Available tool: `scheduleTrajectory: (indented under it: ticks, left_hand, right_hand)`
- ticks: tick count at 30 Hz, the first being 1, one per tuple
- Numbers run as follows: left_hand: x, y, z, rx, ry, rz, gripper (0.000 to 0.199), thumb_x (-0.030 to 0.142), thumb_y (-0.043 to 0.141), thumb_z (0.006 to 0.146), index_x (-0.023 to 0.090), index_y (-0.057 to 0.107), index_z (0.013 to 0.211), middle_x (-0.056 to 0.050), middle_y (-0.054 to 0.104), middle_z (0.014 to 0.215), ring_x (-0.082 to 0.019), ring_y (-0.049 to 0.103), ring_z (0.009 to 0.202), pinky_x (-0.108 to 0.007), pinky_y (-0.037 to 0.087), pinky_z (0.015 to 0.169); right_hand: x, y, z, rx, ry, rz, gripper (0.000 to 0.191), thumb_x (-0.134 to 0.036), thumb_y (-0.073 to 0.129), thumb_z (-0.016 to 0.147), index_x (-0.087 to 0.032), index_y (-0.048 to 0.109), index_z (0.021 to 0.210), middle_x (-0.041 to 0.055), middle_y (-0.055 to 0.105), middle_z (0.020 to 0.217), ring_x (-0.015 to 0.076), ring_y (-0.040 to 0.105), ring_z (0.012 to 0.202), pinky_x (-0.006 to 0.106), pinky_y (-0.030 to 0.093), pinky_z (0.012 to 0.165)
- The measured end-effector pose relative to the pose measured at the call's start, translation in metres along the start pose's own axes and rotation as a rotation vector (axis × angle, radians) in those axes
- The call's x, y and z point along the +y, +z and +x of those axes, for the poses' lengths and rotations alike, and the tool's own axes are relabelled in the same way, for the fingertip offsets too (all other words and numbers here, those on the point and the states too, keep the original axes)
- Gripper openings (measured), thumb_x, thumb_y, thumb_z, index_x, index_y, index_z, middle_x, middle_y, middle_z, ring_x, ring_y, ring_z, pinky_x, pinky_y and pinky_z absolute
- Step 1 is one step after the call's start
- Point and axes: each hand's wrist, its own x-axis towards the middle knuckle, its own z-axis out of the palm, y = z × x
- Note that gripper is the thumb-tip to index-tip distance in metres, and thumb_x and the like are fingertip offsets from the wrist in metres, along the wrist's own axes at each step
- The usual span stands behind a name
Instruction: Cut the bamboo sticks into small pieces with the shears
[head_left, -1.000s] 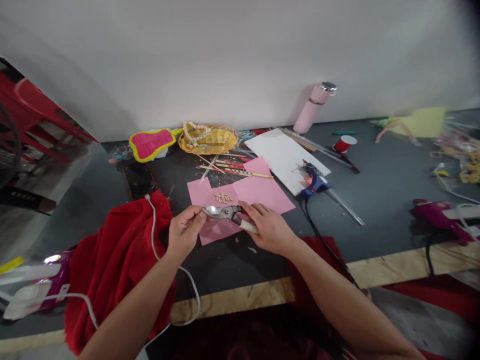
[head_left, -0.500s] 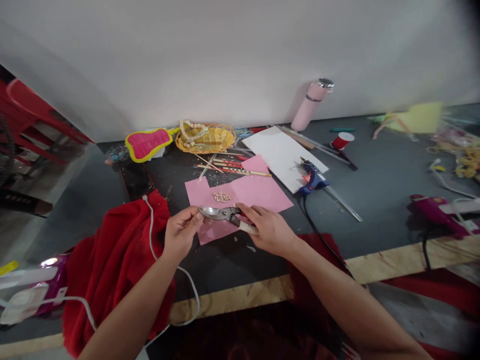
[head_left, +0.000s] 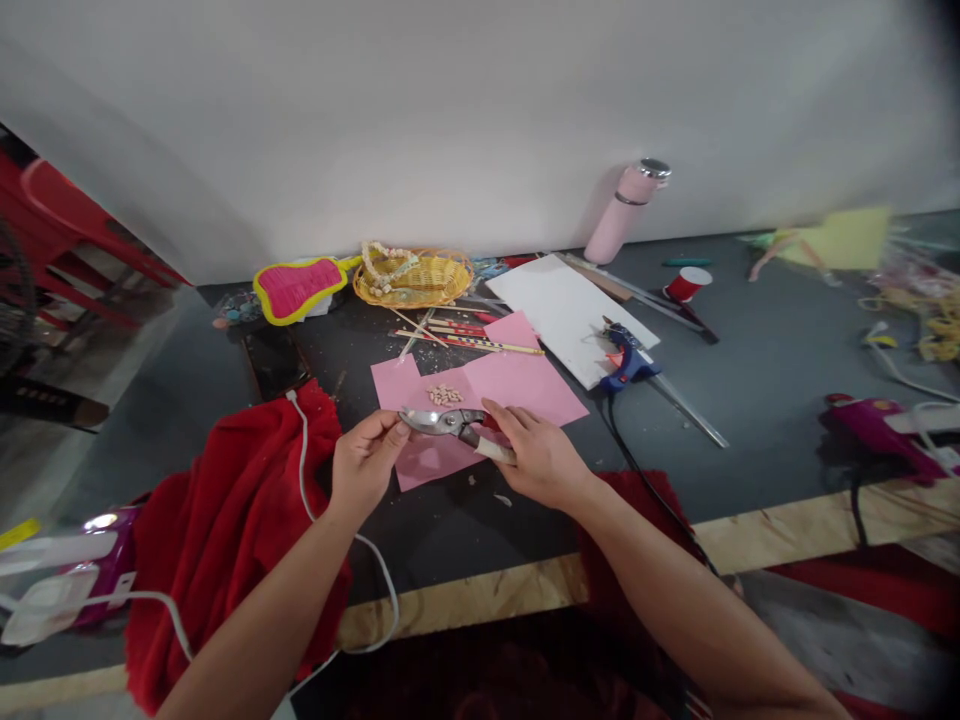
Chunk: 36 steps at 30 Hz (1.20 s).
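Note:
In my right hand (head_left: 544, 455) is a pair of pruning shears (head_left: 444, 423), gripped by its handles, with the metal blades pointing left. My left hand (head_left: 369, 455) is closed in a pinch at the blade tip; something small and pale shows there, too small to name. Both hands are above a piece of pink paper (head_left: 525, 385). Just beyond the blades, a small heap of short pale pieces (head_left: 444, 394) lies on that paper.
Behind the paper are several sticks (head_left: 480, 342), a wicker basket (head_left: 442, 280) and a white board (head_left: 559, 300). A blue glue gun (head_left: 628, 362) rests on the board's right edge. Red cloth (head_left: 232, 500) and a white cable (head_left: 301, 450) lie left; a pink bottle (head_left: 622, 215) stands at the wall.
The fingers of my right hand have shifted slightly on the shears, and a bit of red handle now shows. My left hand stays pinched at the blade tip.

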Motion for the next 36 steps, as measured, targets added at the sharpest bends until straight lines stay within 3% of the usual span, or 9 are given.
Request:
scheduleTrajectory:
  ticks: [12,26,36]
  left_hand:
    - [-0.001,-0.003,-0.001,-0.047,0.058,0.005,0.015,0.024,0.059,0.086,0.018,0.073,0.083,-0.005,0.069,0.079,-0.017,0.061,0.074,-0.027,0.044,0.070]
    - [0.004,-0.002,-0.002,-0.049,0.083,-0.030,0.017,0.026,0.058,0.086,0.016,0.071,0.079,-0.006,0.069,0.078,-0.018,0.062,0.074,-0.029,0.045,0.071]
    - [0.000,0.000,0.000,0.018,0.012,0.026,0.016,0.030,0.063,0.082,0.015,0.069,0.085,-0.006,0.069,0.078,-0.018,0.063,0.076,-0.028,0.048,0.073]
  right_hand:
    - [0.000,-0.003,0.001,-0.008,-0.053,0.027,0.063,-0.023,0.052,0.082,-0.012,0.029,0.139,0.0158,0.055,0.119,0.0287,0.052,0.105,0.045,0.044,0.090]
    - [-0.012,-0.008,-0.003,-0.094,0.057,-0.019,0.056,-0.020,0.052,0.080,-0.016,0.038,0.134,0.0091,0.061,0.107,0.0230,0.059,0.092,0.032,0.045,0.078]
    - [-0.001,-0.003,0.002,-0.020,-0.001,0.016,0.058,-0.019,0.051,0.080,-0.014,0.035,0.135,0.0136,0.057,0.117,0.0261,0.054,0.103,0.040,0.045,0.088]
